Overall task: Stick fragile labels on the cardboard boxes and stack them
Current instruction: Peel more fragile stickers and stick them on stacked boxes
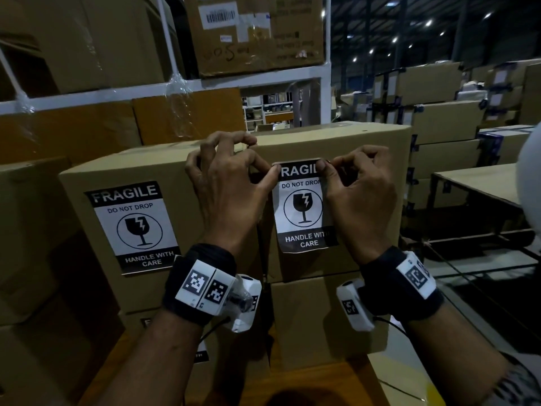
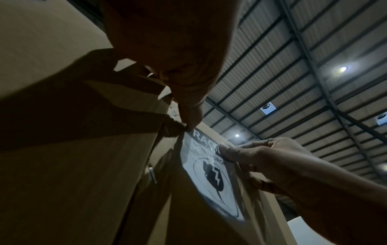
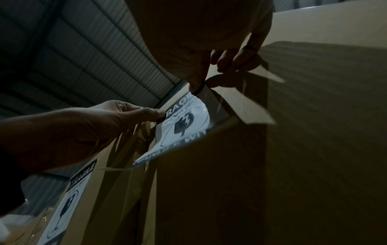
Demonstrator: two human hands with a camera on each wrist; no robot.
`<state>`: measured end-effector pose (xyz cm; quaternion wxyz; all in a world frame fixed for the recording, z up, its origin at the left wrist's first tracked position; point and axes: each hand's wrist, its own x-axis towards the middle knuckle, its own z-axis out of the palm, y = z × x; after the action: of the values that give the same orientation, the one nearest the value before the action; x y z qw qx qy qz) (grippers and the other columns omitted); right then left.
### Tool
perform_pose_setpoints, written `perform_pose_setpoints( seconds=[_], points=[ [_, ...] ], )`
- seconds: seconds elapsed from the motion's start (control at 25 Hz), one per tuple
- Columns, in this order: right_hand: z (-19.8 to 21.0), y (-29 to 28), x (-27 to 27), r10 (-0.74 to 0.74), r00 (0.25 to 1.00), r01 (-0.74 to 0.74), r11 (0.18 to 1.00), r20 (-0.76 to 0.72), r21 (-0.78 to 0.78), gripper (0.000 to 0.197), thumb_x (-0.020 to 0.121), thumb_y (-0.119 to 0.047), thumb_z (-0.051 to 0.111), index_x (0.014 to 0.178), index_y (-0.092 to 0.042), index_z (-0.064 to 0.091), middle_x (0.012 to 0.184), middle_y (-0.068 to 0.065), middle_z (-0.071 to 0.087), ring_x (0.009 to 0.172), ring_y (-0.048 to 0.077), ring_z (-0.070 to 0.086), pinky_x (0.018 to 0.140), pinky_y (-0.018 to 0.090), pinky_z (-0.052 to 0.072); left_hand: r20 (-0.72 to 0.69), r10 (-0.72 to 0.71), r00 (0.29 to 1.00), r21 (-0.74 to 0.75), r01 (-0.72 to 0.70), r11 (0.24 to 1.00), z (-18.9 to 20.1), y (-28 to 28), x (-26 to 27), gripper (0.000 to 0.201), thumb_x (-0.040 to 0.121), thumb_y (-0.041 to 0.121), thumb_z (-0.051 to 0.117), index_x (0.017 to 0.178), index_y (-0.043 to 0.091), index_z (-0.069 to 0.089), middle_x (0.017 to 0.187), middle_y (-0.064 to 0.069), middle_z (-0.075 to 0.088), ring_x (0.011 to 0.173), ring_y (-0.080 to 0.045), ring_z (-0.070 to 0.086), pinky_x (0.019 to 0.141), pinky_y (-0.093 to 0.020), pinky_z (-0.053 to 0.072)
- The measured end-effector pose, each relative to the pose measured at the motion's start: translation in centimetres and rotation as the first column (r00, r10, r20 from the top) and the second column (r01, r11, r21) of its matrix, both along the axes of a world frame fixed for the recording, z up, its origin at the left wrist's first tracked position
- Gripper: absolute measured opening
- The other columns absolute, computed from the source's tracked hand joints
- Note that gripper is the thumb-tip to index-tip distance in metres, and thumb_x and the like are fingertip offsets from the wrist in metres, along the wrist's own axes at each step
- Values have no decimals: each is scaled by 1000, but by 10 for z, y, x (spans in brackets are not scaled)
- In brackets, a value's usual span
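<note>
Both hands meet at the centre of the head view: the left hand pinches the upper left corner of a fragile label between thumb and forefinger, and the right hand pinches its upper right corner the same way, other fingers curled above. Between the two hands the label hangs against the front face of the right cardboard box; from the right wrist view its lower part bows away from the cardboard. This box sits on top of another box at lower centre. Just left in the frame, touching side by side, stands a second box with a label already flat on its front. Upper left holds a white shelf rack with more cartons
</note>
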<state>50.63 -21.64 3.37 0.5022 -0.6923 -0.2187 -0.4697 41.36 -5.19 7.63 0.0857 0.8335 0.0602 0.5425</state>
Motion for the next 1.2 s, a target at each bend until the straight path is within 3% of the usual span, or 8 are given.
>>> perform_pose_setpoints(
  seconds=[0.16, 0.32, 0.44, 0.68, 0.76, 0.84, 0.96, 1.2],
  points=[
    [12, -13, 1, 49, 996, -43, 996, -81, 74, 59, 79, -51, 84, 123, -24, 56, 118, -3, 53, 81, 6, 57, 63, 26, 54, 19, -26, 999, -67, 27, 997, 5, 3, -2, 41, 75, 52, 80, 96, 29, 54, 117, 9, 63, 129, -18, 45, 102, -33, 21],
    [19, -24, 7, 84, 993, -81, 996, -78, 44, 50, 87, -53, 76, 124, -24, 59, 117, -6, 53, 85, 3, 56, 71, 32, 58, -25, -22, 999, -13, 22, 1000, 10, 4, -3, 45, 82, 47, 79, 121, 33, 63, 128, 8, 62, 132, -20, 43, 103, -35, 20],
    [21, -21, 7, 52, 996, -55, 997, -70, -45, 71, 78, -71, 74, 126, -24, 52, 120, -4, 53, 97, 6, 53, 70, 17, 46, -36, 10, 999, 30, -9, 1000, 12, 6, -4, 40, 86, 55, 72, 119, 31, 67, 129, 6, 61, 134, -23, 41, 108, -40, 20],
    [3, -15, 13, 8, 1000, -8, 999, -1, -31, 87, 76, -65, 81, 138, -16, 44, 130, 6, 47, 105, 3, 43, 73, 4, 37, -51, 31, 998, 18, -30, 999, 20, 4, 1, 40, 83, 55, 74, 111, 28, 68, 124, 3, 62, 133, -25, 41, 109, -44, 24],
    [-22, -17, 15, 14, 1000, -11, 994, 27, -109, 99, 73, -69, 82, 144, -19, 35, 138, 12, 41, 116, 12, 42, 87, 9, 37, -62, 30, 998, 24, -28, 999, 21, 6, 0, 39, 83, 54, 75, 111, 27, 69, 120, 2, 61, 129, -26, 43, 107, -45, 27],
    [-62, -26, 16, -45, 999, 43, 968, -3, -245, 106, 69, -75, 79, 147, -23, 29, 142, 15, 32, 125, 26, 38, 99, 28, 38, -82, 7, 997, 26, -5, 1000, 24, 7, -1, 38, 82, 52, 77, 110, 27, 70, 116, 2, 61, 127, -26, 44, 105, -43, 27],
    [-108, -43, 6, -132, 986, 87, 927, -100, -366, 115, 60, -69, 86, 149, -28, 27, 144, 14, 29, 128, 32, 33, 101, 48, 36, -111, -25, 994, 23, 27, 999, 30, 7, -1, 35, 82, 47, 79, 108, 26, 69, 111, 7, 55, 125, -23, 45, 99, -34, 23],
    [-33, 1, -11, -101, 987, 128, 964, 126, -233, 78, 81, -72, 71, 128, -20, 37, 126, 13, 50, 111, 24, 47, 89, 32, 38, -117, -62, 991, 25, 65, 998, 33, 9, -2, 33, 82, 44, 80, 106, 24, 70, 108, 8, 54, 110, -15, 50, 97, -31, 23]
  ],
)
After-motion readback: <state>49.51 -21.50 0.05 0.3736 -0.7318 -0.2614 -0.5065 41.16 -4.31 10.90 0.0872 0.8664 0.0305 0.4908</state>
